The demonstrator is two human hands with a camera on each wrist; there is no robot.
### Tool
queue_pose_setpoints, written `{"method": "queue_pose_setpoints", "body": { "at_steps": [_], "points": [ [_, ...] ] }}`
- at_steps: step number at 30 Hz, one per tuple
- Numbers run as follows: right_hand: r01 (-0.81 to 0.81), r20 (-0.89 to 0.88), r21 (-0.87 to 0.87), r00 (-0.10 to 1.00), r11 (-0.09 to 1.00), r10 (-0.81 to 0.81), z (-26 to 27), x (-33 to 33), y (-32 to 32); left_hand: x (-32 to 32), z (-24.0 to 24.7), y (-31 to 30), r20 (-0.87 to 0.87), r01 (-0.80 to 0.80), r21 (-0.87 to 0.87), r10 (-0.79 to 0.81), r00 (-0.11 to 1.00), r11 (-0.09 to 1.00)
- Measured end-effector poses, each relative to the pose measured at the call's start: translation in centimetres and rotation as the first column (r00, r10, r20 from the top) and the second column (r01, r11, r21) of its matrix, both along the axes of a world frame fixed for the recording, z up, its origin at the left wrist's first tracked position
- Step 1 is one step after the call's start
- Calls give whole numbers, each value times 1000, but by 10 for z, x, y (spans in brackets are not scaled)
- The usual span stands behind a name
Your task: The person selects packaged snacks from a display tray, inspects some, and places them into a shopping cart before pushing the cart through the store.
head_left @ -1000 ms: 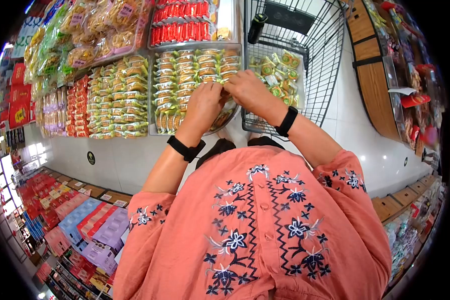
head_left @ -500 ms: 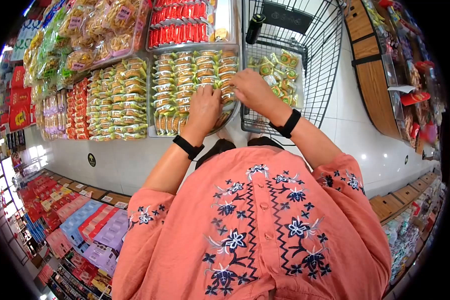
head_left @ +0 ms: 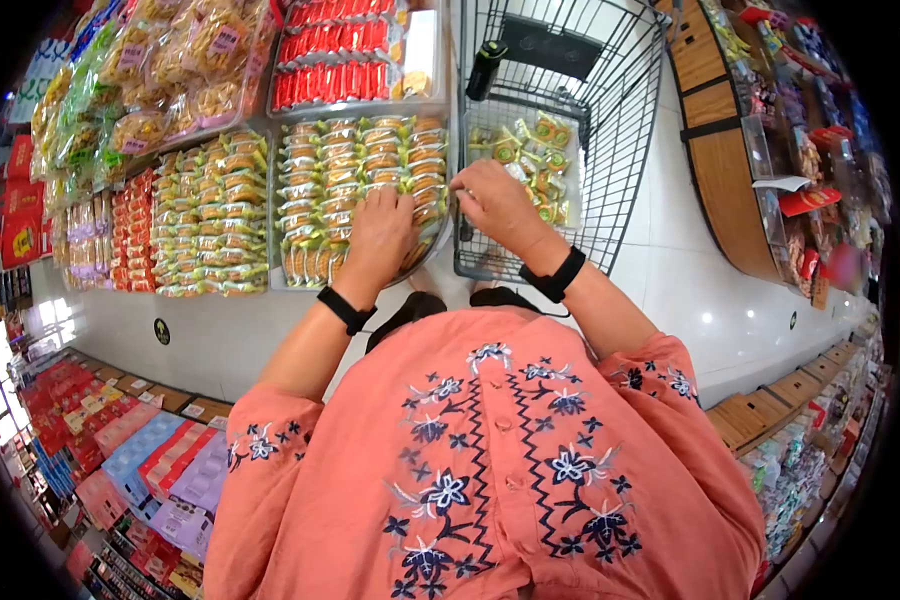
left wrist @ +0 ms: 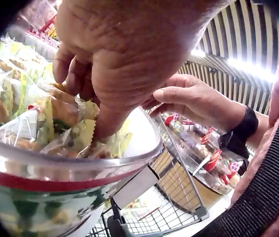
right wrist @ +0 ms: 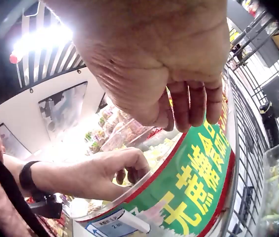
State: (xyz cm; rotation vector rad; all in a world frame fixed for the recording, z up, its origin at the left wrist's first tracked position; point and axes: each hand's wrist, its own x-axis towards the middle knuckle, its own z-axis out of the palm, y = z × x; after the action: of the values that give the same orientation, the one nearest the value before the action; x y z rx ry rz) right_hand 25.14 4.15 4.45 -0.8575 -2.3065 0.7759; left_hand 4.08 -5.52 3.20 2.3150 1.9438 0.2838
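Observation:
My left hand (head_left: 378, 238) reaches into a clear bin (head_left: 275, 240) of wrapped round biscuits (head_left: 335, 180). In the left wrist view its thumb and bent fingers go down among the yellow-edged packets (left wrist: 82, 131); the fingertips are partly hidden, and I cannot tell if it pinches one. My right hand (head_left: 502, 205) hangs over the gap between the bin and the shopping cart (head_left: 638, 130), fingers loosely bent and holding nothing. The right wrist view shows these fingers (right wrist: 196, 106) just above the bin's green sign (right wrist: 198, 180). Several small packets (head_left: 535, 150) lie in the cart.
Red-wrapped snacks (head_left: 335, 85) fill the bin ahead, and bagged snacks (head_left: 150, 60) are piled to the left. A dark bottle (head_left: 484, 70) stands in the cart. A curved wooden display (head_left: 720, 170) is on the right. Boxed goods (head_left: 155, 455) line the shelf behind left.
The hands, together over the bin's front corner a second ago, have come apart. My left hand moved left over the biscuits, the right one towards the cart side. The head view has shifted slightly.

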Motion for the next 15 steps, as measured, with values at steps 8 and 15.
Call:
{"method": "queue_pose_setpoints", "body": {
  "at_steps": [8,15],
  "points": [
    [84,9,-96,997,992,-83,-10,21,10,3,8,5,20,-1,15,1,1000,1000],
    [274,70,-468,959,840,-274,-56,65,39,7,31,-3,176,-89,-49,97,980,995]
  ]
}}
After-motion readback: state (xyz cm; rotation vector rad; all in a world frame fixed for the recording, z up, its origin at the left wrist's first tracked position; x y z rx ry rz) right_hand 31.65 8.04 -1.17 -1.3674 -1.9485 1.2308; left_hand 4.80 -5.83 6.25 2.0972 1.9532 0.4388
